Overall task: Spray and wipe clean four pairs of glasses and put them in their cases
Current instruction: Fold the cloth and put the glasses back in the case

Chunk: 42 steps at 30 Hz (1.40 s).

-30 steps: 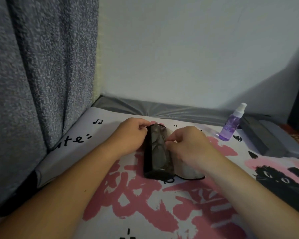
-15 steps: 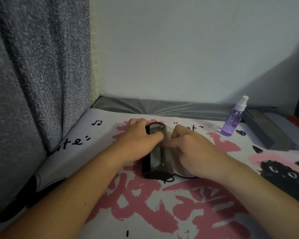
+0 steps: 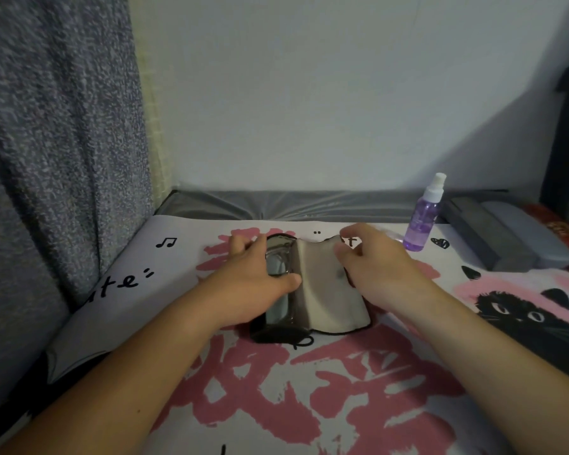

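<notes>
glasses in an open soft case on the bed

glasses (image 3: 278,262) lie folded inside a black soft case (image 3: 309,290) that rests on a printed blanket (image 3: 309,389) spread over the bed. the case's pale inner flap (image 3: 329,290) is folded out to the right. the left hand (image 3: 257,277) lies over the glasses and the case's left half, fingers curled over the far edge and thumb pressing near the fold. the right hand (image 3: 375,267) pinches the flap's far right corner between thumb and fingers. a purple spray bottle (image 3: 422,221) stands upright well to the right, near the wall. beyond it lie two grey hard cases (image 3: 506,238) side by side. a grey curtain (image 3: 56,142) hangs at the left.
</notes>
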Motion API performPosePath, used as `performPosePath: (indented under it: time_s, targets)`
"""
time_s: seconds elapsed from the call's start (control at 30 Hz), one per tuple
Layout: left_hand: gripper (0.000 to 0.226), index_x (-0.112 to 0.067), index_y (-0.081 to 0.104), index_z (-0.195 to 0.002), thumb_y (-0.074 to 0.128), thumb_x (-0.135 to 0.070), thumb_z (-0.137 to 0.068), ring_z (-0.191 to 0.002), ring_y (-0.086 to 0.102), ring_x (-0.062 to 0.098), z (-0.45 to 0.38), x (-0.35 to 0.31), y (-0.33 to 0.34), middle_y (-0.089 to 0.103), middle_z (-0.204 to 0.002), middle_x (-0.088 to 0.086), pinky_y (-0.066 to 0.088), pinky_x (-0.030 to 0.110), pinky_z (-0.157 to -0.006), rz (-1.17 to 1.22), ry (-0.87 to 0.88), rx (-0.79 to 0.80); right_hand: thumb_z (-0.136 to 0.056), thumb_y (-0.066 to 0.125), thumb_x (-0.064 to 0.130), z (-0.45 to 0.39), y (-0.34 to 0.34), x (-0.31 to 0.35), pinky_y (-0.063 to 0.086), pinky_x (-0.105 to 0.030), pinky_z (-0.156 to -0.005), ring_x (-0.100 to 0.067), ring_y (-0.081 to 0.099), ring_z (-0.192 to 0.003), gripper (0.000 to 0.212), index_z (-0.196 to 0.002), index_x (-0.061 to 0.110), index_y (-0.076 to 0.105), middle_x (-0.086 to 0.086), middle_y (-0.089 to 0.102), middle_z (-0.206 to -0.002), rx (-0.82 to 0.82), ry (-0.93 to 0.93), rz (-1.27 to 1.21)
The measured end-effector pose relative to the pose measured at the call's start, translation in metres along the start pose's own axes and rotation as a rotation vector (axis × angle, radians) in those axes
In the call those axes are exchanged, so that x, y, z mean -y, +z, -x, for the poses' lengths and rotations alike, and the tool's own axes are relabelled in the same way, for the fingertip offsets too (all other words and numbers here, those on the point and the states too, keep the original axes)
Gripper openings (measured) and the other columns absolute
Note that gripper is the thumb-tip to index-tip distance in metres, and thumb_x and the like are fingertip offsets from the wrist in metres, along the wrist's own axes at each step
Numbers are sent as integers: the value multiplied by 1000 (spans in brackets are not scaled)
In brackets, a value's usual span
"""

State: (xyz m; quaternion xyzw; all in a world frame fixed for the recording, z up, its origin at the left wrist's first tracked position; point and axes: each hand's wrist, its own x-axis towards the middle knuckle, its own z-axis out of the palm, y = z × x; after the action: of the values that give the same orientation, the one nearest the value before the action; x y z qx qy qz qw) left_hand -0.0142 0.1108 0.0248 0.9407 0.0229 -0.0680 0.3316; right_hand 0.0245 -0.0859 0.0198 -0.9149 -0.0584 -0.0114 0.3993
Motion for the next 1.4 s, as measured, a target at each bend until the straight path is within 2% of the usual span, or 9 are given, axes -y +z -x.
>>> performPosePath:
  time_s: [0.2, 0.3, 0.37, 0.6, 0.83, 0.93, 1.03, 1.17, 1.4]
  targets:
    - [51, -49, 49, -136, 63, -60, -89, -120, 43, 1, -9, 15, -9, 36, -132, -18, 36, 28, -105, 163, 47, 34, -104, 43, 44, 5, 0, 6, 37, -20, -55, 3, 57, -62, 35, -132, 26, 53, 5, 65, -81, -59, -8, -111]
    - [29, -37, 70, -115, 53, -54, -98, -76, 62, 6, -15, 26, -20, 71, -90, -9, 45, 28, -70, 392, -3, 7, -105, 42, 44, 10, -1, 12, 44, -22, -54, -6, 64, -63, 28, -113, 27, 62, -1, 73, -89, -83, -14, -441]
    - [36, -26, 72, -111, 47, -50, -103, -71, 63, 16, -16, 28, -27, 74, -94, 4, 46, 30, -62, 544, -90, -21, -106, 39, 46, 17, 0, 18, 49, -31, -58, -16, 68, -73, 33, -114, 27, 65, 1, 76, -96, -4, -61, -616]
    - [39, -18, 64, -118, 39, -46, -107, -68, 72, 24, -8, 22, -32, 73, -96, 14, 57, 37, -63, 691, -157, -17, -97, 27, 57, 31, 26, 20, 39, -20, -101, 8, 54, -116, 46, -119, 40, 63, 26, 70, -108, 169, -353, -257]
    - [33, -29, 47, -102, 44, -62, -96, -78, 64, 16, 10, 9, -27, 62, -100, 1, 54, 37, -69, 6, -37, -154, -105, 32, 45, 25, 25, 13, 52, -30, -94, 0, 66, -100, 39, -118, 30, 65, 18, 75, -97, 79, -318, -337]
    - [72, -41, 31, -132, 40, -88, -77, -104, 55, 18, 29, -8, -6, 31, -130, -9, 52, 39, -86, -264, 46, -87, -108, 38, 35, 9, 24, 6, 57, -42, -87, -9, 69, -86, 31, -101, 26, 67, 6, 75, -87, -142, -186, -445]
    - [86, -47, 10, -148, 46, -84, -79, -113, 54, 25, 38, -17, 13, 8, -149, -14, 51, 37, -87, -484, 144, -48, -107, 41, 33, -1, 24, 0, 56, -46, -88, -13, 67, -86, 30, -96, 26, 68, 4, 72, -89, -194, -105, -422]
    - [66, -42, 28, -141, 58, -59, -85, -104, 47, 20, 30, -11, 9, 17, -137, -6, 46, 32, -82, -414, 193, -194, -107, 40, 32, 2, 25, 1, 58, -44, -86, -14, 68, -83, 33, -96, 21, 69, 2, 72, -90, -176, -82, -452]
    - [61, -28, 27, -146, 54, -46, -94, -115, 46, 35, -27, 53, -44, 23, -137, 7, 48, 42, -86, -292, -80, -571, -107, 37, 37, 7, 30, 2, 54, -46, -90, -15, 66, -88, 38, -93, 21, 69, 3, 72, -90, -73, -128, -330]
